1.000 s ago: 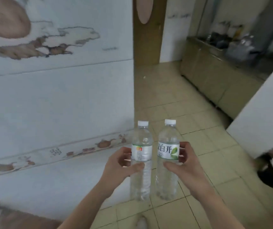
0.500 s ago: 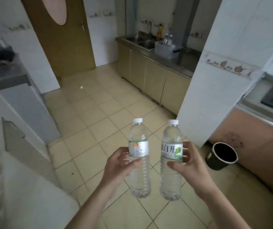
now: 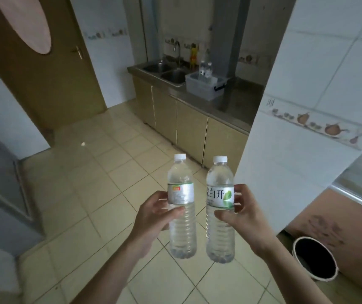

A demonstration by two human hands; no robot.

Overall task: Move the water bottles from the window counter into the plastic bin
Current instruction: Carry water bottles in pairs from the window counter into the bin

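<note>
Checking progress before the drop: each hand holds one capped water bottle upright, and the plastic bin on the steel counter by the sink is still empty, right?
Not quite. In the head view the plastic bin already holds bottles. The rest stands: left hand and right hand each hold one capped bottle upright.

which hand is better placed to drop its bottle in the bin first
Probably the right hand. Both hands hold upright bottles side by side, but the plastic bin sits ahead and to the right, so the right bottle has the straighter path than the left hand.

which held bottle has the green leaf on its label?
The bottle in the right hand, right bottle: white label, black characters, green leaf. The left bottle has a silvery label.
</note>
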